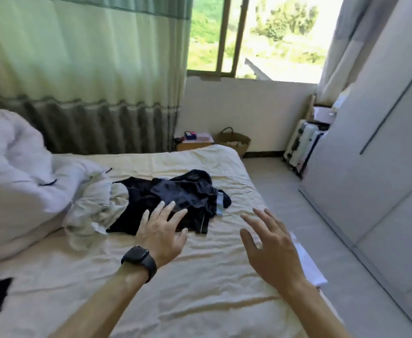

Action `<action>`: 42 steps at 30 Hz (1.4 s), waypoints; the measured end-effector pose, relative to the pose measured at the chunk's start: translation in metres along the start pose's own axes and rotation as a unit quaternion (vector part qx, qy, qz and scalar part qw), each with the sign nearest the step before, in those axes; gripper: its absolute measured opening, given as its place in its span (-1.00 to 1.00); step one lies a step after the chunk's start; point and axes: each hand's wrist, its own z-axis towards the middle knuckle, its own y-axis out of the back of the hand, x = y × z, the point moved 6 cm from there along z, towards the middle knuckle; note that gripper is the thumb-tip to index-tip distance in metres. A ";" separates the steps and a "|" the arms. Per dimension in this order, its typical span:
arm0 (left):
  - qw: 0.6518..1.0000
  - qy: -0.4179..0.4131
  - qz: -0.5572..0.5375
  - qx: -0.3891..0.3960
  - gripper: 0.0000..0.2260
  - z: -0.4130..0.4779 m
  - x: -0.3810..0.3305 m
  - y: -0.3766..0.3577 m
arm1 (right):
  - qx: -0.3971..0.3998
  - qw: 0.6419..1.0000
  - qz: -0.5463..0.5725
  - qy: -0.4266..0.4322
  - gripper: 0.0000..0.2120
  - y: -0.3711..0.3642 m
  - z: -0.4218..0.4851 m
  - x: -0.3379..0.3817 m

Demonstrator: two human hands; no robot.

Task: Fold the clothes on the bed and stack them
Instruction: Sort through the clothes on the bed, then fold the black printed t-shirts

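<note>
Clothes form a dark heap (175, 198) mid-bed (200, 301), with a pale garment (95, 211) bunched against it at 9 o'clock. A woven basket (236, 145) sits on the floor at 1 o'clock, past the bed's far end; something pale shows inside, too small to identify. The left hand (162, 232), fingers spread wide, is at the heap's 6 o'clock edge, contact unclear. The right hand (270, 245), equally spread and holding nothing, is over bare sheet at 4 o'clock, near the bed's right edge. Bare sheet stretches toward 6 o'clock.
</note>
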 end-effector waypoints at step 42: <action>0.904 0.419 0.055 -0.066 -0.52 -0.514 0.547 0.211 | 0.222 0.917 0.230 0.239 -0.65 -0.284 -0.156 0.617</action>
